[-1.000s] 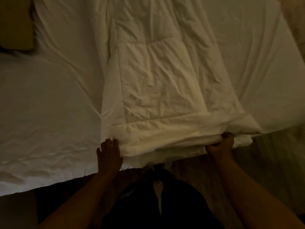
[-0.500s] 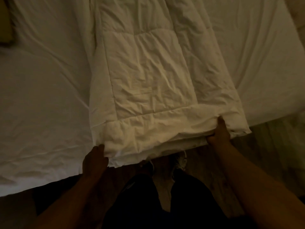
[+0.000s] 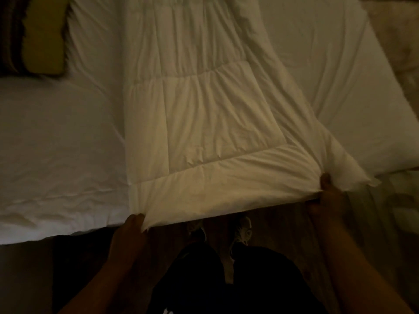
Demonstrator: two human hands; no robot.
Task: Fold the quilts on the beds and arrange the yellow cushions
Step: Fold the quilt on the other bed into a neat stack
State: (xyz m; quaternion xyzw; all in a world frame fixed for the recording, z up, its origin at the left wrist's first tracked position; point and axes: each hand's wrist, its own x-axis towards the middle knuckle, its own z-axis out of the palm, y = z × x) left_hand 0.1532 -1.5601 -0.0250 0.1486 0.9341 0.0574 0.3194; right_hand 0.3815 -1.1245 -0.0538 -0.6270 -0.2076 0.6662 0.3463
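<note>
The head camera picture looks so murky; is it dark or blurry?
Head view: dim, warm light brightens only the quilt; the left hand, right hand and floor sink into shadow; the yellow cushion looks soft; the wide lens slants the bed edges.

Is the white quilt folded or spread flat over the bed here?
Folded lengthwise: the quilt lies as a narrow strip, bare sheet either side. Left hand and right hand grip its near corners.
</note>
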